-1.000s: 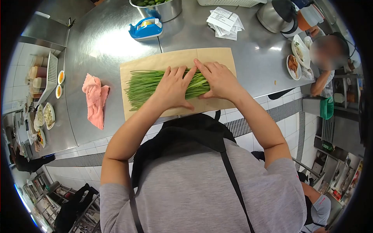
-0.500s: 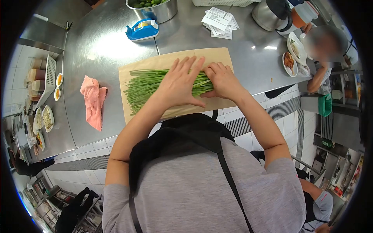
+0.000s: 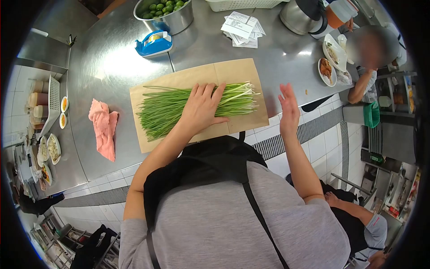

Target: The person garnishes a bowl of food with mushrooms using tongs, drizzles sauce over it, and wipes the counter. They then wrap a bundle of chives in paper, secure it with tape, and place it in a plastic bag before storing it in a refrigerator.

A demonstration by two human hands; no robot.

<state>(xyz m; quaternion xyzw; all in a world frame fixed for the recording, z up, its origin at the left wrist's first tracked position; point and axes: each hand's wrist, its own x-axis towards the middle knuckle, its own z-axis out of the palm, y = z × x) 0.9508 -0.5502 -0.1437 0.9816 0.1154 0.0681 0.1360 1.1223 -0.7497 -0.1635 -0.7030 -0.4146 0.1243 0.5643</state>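
Note:
A wide bundle of long green chives (image 3: 163, 110), their pale root ends to the right, lies on a brown paper sheet (image 3: 233, 69). My left hand (image 3: 200, 109) rests across the middle of the bundle, fingers stretched over the top and thumb out toward my body. Off to the right, beyond the paper and past the counter's edge, my right hand (image 3: 289, 110) is raised in the air. Its fingers are extended, and nothing is in it.
On the steel counter (image 3: 121, 80) are a pink cloth (image 3: 104, 130), a blue tape dispenser (image 3: 154, 44), a pot (image 3: 182, 20) of green limes, paper slips (image 3: 242, 27) and a steel jug (image 3: 300, 18). Food dishes (image 3: 327, 71) stand right, near another person (image 3: 365, 85).
My right hand has let go of the chives' root ends and swung right, off the paper. My left hand has settled lower onto the bundle. The view has shifted slightly.

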